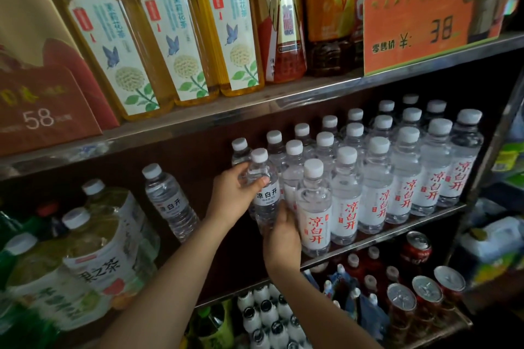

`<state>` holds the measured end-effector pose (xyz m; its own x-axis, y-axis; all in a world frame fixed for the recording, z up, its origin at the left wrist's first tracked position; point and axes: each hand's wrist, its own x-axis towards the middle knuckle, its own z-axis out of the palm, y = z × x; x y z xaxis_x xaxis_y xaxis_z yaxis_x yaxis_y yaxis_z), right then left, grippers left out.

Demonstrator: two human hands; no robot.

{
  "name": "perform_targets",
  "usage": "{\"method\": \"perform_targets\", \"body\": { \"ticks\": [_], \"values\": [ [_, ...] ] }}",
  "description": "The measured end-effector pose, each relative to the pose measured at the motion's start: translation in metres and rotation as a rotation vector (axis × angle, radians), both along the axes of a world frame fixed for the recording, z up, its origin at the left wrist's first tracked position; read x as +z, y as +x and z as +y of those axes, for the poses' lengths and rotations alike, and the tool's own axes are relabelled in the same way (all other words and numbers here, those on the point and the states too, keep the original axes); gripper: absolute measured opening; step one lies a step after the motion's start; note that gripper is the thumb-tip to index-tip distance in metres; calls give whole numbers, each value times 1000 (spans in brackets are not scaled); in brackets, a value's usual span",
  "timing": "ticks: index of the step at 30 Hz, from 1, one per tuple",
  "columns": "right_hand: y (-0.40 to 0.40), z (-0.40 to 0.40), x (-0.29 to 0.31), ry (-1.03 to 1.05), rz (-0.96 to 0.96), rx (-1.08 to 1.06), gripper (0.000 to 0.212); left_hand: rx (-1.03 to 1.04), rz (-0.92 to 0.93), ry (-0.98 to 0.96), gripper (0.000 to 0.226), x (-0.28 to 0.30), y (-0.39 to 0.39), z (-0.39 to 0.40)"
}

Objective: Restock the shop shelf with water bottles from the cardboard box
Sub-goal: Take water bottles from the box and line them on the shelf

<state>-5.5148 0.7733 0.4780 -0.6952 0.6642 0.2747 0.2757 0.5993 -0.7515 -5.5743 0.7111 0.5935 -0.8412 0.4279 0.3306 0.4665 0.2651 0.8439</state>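
Left hand [232,197] wraps the water bottle [265,193] shoulder, right hand [282,238] cups its base near the shelf [397,231] front edge; full, heavy, slick, thin-walled plastic.

Left hand [236,195] curled in grip, right hand [282,231] clasping below, forearms raised

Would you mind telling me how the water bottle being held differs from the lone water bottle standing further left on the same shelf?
The held water bottle is gripped by both the left hand and right hand; the lone water bottle stands untouched. The held one sits against the rows of red-lettered water bottles; the lone one stands apart, nearer the tea bottles. Both have white caps, clear bodies and black-lettered labels.
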Motion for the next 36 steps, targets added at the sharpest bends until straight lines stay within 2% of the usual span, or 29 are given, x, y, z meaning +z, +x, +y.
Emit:
{"method": "perform_targets", "body": {
  "ticks": [8, 11, 16, 17, 19, 22, 25, 32, 36],
  "values": [
    [-5, -18, 4, -22, -13, -125, 71, 75, 111, -104, 46, 0, 1, -2],
    [-3, -22, 13, -116, -4, -71, 71, 81, 103, -107, 48, -1, 3, -1],
    [17, -31, 12, -213, 144, 73, 75, 90, 95, -116, 46, 0, 5, 0],
    [27, -32, 10, -221, 153, 123, 71, 83, 97, -120, 45, 1, 5, 0],
    [48, -30, 2, -202, 148, 194, 51, 83, 98, -120, 44, 2, 5, 3],
    [73, -14, -13, -143, 145, 153, 25, 97, 97, -111, 42, 2, 6, 5],
    [83, 9, -21, -80, 103, 73, 23, 115, 73, -115, 42, 1, 9, 3],
    [81, 20, -21, -36, 88, 222, 22, 124, -25, -36, 41, 5, 20, 2],
    [81, 24, -22, -40, 97, 238, 21, 120, -93, -3, 50, 3, 20, 0]
  ]
}}
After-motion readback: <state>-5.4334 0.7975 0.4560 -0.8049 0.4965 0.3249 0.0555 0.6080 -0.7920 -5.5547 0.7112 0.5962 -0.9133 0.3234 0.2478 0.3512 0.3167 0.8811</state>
